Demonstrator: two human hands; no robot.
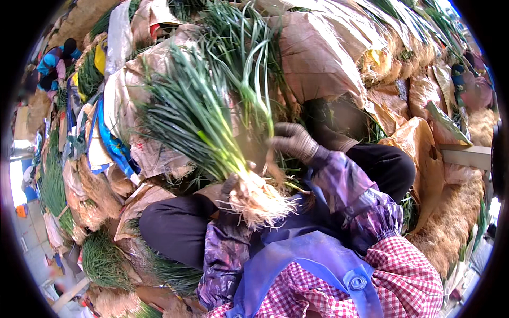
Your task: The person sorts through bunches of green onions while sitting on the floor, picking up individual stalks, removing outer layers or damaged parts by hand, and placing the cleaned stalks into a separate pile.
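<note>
At the far left one co-worker in a blue top and dark headwear point(55, 62) bends among the stacks; to the right of that person one yellow bag point(99, 55) shows at the edge of the greens; nearer, along the left side, lie heaps of green onions point(52, 177), too many and too overlapped to count, and one blue strip of sheeting point(112, 139) runs down beside pale sacking; one dark-trousered left knee point(172, 228) is bent at the near left; just right of it the left hand point(228, 193), partly hidden, is clenched round one large bundle of green onions point(204, 124), whose leaves lean to the far left and whose single mass of pale roots point(262, 201) hangs over the lap, above one blue apron point(313, 257) with one round button point(357, 282); behind and right of this bundle stands one second, looser bunch of stalks point(246, 79); the gloved right hand point(297, 140) has its fingers bent at the lower end of that bunch, but whether it grasps any stalk I cannot tell; beyond it lies one large tan wrapped sack point(318, 55); farther right are one bent right knee point(386, 167) and one pale bar point(466, 157).
</note>
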